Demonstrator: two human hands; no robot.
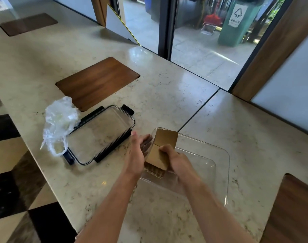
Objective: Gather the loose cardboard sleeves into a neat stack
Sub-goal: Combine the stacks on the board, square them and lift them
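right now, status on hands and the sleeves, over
Left hand flat against the sleeve stack, right hand gripping it. Stack tilted inside the clear container. Lid and plastic bag off left, clear.

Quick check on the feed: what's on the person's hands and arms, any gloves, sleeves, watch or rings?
Nothing worn that shows. The left hand and right hand are bare, no gloves. Both forearms are uncovered down to the frame edge, no sleeves or watch. No rings visible, though some fingers are hidden.
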